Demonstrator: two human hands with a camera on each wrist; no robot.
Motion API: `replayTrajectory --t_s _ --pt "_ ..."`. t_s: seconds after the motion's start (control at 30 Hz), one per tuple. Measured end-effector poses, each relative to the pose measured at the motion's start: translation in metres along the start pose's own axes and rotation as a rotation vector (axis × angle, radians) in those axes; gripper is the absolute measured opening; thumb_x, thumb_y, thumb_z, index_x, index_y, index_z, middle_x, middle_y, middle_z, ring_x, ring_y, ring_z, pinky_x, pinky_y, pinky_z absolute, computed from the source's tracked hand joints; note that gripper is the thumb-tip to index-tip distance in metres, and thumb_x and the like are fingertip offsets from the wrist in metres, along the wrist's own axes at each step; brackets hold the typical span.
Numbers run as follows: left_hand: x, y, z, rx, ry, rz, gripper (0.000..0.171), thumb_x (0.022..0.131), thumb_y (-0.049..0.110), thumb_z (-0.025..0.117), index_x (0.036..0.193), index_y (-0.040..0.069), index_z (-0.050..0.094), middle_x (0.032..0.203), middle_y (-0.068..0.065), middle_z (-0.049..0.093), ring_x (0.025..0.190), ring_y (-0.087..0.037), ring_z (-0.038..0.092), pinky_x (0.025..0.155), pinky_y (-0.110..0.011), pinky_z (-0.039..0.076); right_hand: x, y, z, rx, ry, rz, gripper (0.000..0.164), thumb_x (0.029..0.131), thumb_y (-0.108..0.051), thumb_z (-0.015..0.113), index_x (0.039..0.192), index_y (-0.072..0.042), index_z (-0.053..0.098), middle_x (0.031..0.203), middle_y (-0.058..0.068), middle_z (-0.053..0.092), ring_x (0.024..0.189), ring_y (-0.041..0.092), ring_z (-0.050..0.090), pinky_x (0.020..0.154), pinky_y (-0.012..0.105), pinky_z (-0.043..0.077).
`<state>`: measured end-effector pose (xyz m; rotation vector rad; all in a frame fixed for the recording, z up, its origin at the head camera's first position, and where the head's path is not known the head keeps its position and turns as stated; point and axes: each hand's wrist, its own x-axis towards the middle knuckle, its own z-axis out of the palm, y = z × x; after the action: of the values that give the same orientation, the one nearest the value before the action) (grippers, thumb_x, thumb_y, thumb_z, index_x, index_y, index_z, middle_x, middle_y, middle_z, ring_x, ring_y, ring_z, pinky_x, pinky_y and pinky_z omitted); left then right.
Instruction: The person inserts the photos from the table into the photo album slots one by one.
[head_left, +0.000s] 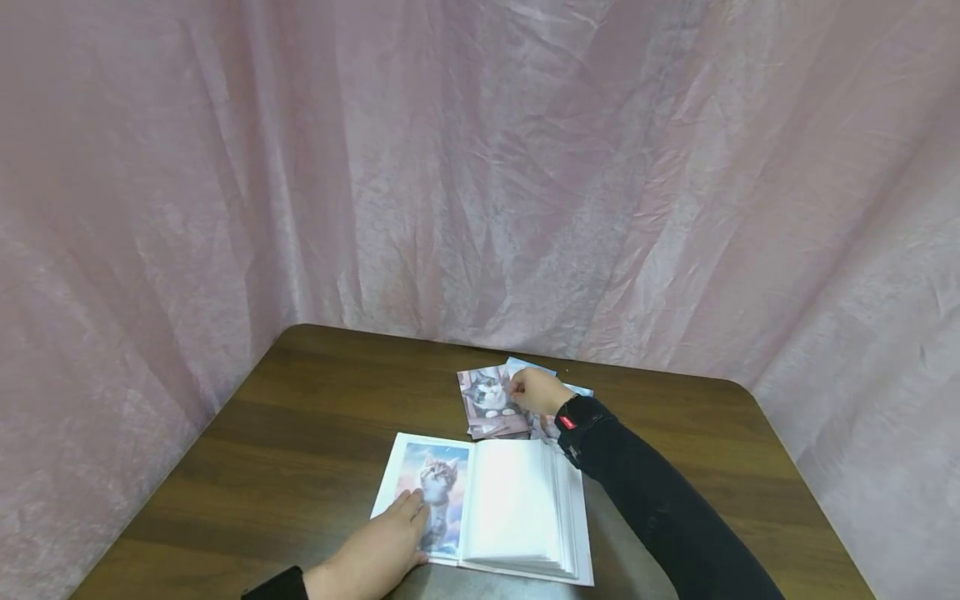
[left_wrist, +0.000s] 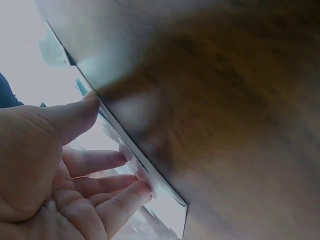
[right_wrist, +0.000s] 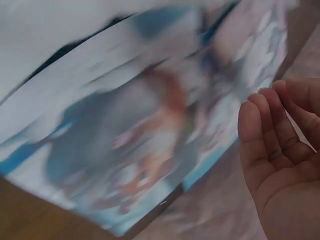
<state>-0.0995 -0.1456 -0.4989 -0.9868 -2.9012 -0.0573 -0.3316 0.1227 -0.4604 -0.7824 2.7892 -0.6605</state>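
Note:
A photo album (head_left: 510, 500) lies spread on the table, a kitten picture (head_left: 438, 475) filling its left page and a blank white page on the right. My left hand (head_left: 378, 546) rests on the lower left of that picture, fingers extended; in the left wrist view its thumb (left_wrist: 82, 112) touches the album's edge. Beyond the album, my right hand (head_left: 542, 390) reaches over a loose pile of picture cards. Its thumb and fingertips pinch the right edge of a grey-and-white kitten card (head_left: 486, 396). In the right wrist view, a blurred card (right_wrist: 130, 150) with an orange figure fills the middle.
More picture cards (head_left: 528, 364) peek out behind and beneath the right hand. The brown wooden table (head_left: 337, 408) ends at a pink curtain (head_left: 480, 183). My right forearm in a black sleeve (head_left: 660, 500) passes over the album's right side.

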Motion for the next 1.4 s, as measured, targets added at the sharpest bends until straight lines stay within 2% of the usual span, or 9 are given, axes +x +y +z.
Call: replayTrajectory --t_s 0.23,0.4,0.53,0.63,0.77,1.03,1.17,1.33,1.4 --pt "0.001 0.001 -0.001 -0.01 0.007 -0.009 0.055 0.091 0.033 0.072 0.124 -0.009 0.063 0.132 -0.028 0.058 0.121 -0.04 0.059 0.095 -0.04 0.054 -0.012 0.038 -0.003 -0.023 0.034 0.077 0.012 0.096 -0.009 0.063 0.098 -0.004 0.073 0.086 0.003 0.069 0.066 0.012 0.06 0.079 0.04 0.054" --pt "0.003 0.001 -0.002 -0.053 -0.032 -0.033 0.055 0.092 0.032 0.071 0.126 -0.01 0.062 0.134 -0.028 0.056 0.124 -0.04 0.057 0.098 -0.042 0.051 -0.018 0.065 -0.009 -0.003 0.062 0.132 0.012 0.095 -0.006 0.064 0.102 0.0 0.072 0.08 0.004 0.067 0.065 0.014 0.061 0.065 0.034 0.054" --pt "0.003 0.002 -0.002 -0.049 -0.023 -0.031 0.055 0.091 0.033 0.072 0.125 -0.01 0.062 0.133 -0.028 0.057 0.124 -0.04 0.057 0.098 -0.043 0.051 -0.022 0.08 -0.015 -0.028 0.089 0.127 0.014 0.094 -0.006 0.065 0.105 0.002 0.07 0.08 0.005 0.068 0.068 0.017 0.065 0.068 0.037 0.055" --pt "0.003 0.001 0.0 -0.034 -0.002 -0.023 0.054 0.09 0.032 0.072 0.124 -0.01 0.063 0.132 -0.027 0.058 0.122 -0.04 0.058 0.098 -0.042 0.052 -0.025 0.085 -0.019 -0.079 0.13 0.125 0.016 0.092 -0.005 0.066 0.104 0.003 0.071 0.088 0.009 0.069 0.079 0.023 0.066 0.078 0.044 0.054" --pt "0.004 0.001 0.0 -0.04 0.001 -0.025 0.053 0.09 0.031 0.073 0.123 -0.01 0.063 0.132 -0.028 0.058 0.122 -0.04 0.058 0.098 -0.043 0.052 -0.026 0.09 -0.02 -0.118 0.17 0.133 0.015 0.089 -0.005 0.067 0.101 0.003 0.071 0.093 0.014 0.069 0.089 0.031 0.066 0.083 0.047 0.053" --pt "0.002 0.004 -0.001 -0.035 -0.024 -0.018 0.056 0.093 0.033 0.07 0.127 -0.01 0.061 0.134 -0.029 0.057 0.122 -0.04 0.059 0.095 -0.041 0.053 -0.029 0.097 -0.016 -0.167 0.185 0.163 0.019 0.086 -0.006 0.069 0.101 0.005 0.07 0.099 0.019 0.068 0.096 0.036 0.064 0.087 0.05 0.051" --pt "0.001 0.004 -0.003 -0.057 -0.045 -0.028 0.057 0.092 0.033 0.071 0.128 -0.01 0.061 0.135 -0.03 0.056 0.123 -0.041 0.058 0.096 -0.043 0.053 -0.03 0.102 -0.015 -0.173 0.203 0.13 0.026 0.085 -0.013 0.074 0.103 0.005 0.07 0.1 0.021 0.067 0.097 0.039 0.064 0.085 0.049 0.052" --pt "0.002 0.004 -0.005 -0.024 -0.039 -0.021 0.057 0.091 0.035 0.071 0.127 -0.009 0.062 0.134 -0.029 0.057 0.122 -0.04 0.059 0.097 -0.042 0.053 -0.027 0.112 -0.012 -0.196 0.203 0.12 0.032 0.086 -0.017 0.076 0.106 0.007 0.07 0.101 0.022 0.067 0.099 0.042 0.063 0.087 0.05 0.052" --pt "0.003 0.004 -0.006 -0.018 -0.038 -0.02 0.057 0.092 0.035 0.071 0.127 -0.009 0.062 0.134 -0.028 0.057 0.122 -0.04 0.059 0.097 -0.041 0.053 -0.025 0.112 -0.012 -0.179 0.192 0.143 0.034 0.086 -0.016 0.076 0.108 0.008 0.069 0.102 0.023 0.067 0.101 0.044 0.062 0.089 0.053 0.051"
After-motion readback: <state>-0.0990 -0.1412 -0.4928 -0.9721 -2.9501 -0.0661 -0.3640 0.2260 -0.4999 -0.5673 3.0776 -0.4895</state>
